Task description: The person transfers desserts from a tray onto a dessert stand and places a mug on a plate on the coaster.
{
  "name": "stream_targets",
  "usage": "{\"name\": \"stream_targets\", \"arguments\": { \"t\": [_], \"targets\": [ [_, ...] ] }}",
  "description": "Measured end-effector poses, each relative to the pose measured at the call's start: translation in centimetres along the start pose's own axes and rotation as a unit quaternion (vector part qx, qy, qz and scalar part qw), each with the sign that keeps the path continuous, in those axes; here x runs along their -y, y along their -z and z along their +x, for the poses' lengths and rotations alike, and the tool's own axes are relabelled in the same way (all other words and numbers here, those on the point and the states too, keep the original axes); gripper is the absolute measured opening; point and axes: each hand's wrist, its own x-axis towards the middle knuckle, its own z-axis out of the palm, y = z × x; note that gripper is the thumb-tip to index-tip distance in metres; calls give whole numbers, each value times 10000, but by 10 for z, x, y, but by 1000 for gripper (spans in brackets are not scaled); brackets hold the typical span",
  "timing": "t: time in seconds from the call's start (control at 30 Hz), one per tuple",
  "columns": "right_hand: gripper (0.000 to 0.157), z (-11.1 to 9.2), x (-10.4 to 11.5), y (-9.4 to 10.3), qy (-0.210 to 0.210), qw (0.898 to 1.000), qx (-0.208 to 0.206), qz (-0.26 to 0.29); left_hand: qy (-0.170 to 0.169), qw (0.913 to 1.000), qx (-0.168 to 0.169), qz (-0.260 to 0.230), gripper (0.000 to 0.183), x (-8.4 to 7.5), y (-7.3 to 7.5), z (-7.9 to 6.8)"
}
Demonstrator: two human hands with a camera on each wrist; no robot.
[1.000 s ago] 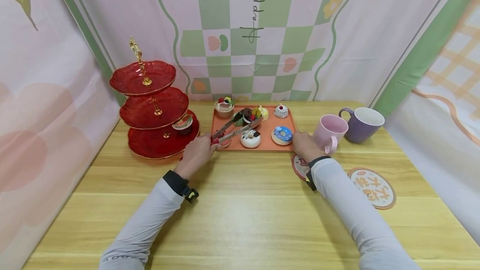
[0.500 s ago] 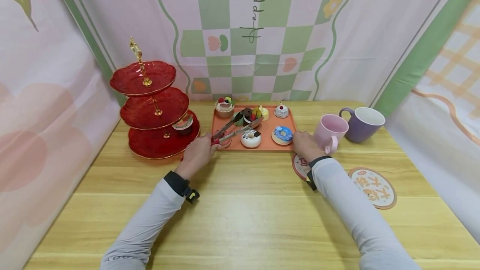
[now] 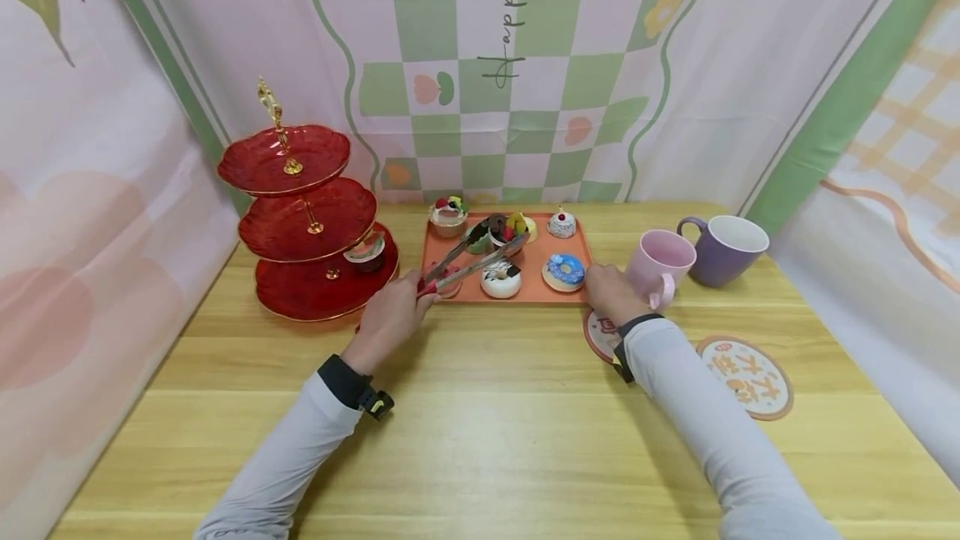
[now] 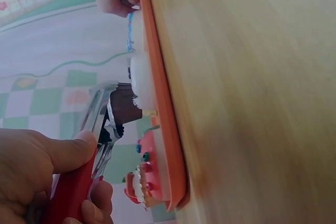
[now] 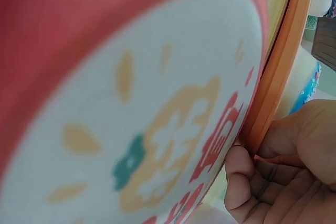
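Observation:
My left hand [image 3: 392, 315] grips tongs [image 3: 480, 263] by their red handle. In the head view their metal tips lie on either side of a dark chocolate cupcake [image 3: 497, 228] topped with fruit, over the orange tray [image 3: 534, 273]. The left wrist view shows the cupcake's brown side [image 4: 126, 106] between the tong arms. At the tray's right edge [image 5: 281, 85], my right hand [image 3: 613, 292] pinches the rim between thumb and fingers. A white donut [image 3: 501, 280], a blue donut [image 3: 564, 271] and several small cakes sit on the tray. A pink cake is partly hidden by the tongs.
A red three-tier stand [image 3: 307, 232] stands left, a cupcake [image 3: 367, 252] on its lowest plate. Right of the tray are a pink mug [image 3: 660, 261] and a purple mug [image 3: 720, 261]. One coaster [image 3: 598, 332] lies under my right wrist, another coaster [image 3: 746, 377] farther right.
My left hand has shifted slightly left and toward me, with the tongs still around the chocolate cupcake. My right hand stays at the tray's edge.

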Motion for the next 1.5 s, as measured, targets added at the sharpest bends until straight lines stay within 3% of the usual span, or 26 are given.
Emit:
{"name": "stream_targets", "arguments": {
  "t": [0.47,0.83,1.03,1.5],
  "targets": [
    [18,-3,0,2,37,9997,-8,222,141,9998,-88,-111,26,6,12,-16],
    [16,3,1,-2,77,9997,-49,225,600,9981,24,-150,32,19,24,-28],
    [18,3,-4,-1,-67,9996,70,248,674,9973,73,-279,31,22,28,-35],
    [18,2,-6,2,62,9999,84,126,711,9971,-104,-252,34,39,45,-54]
  ]
}}
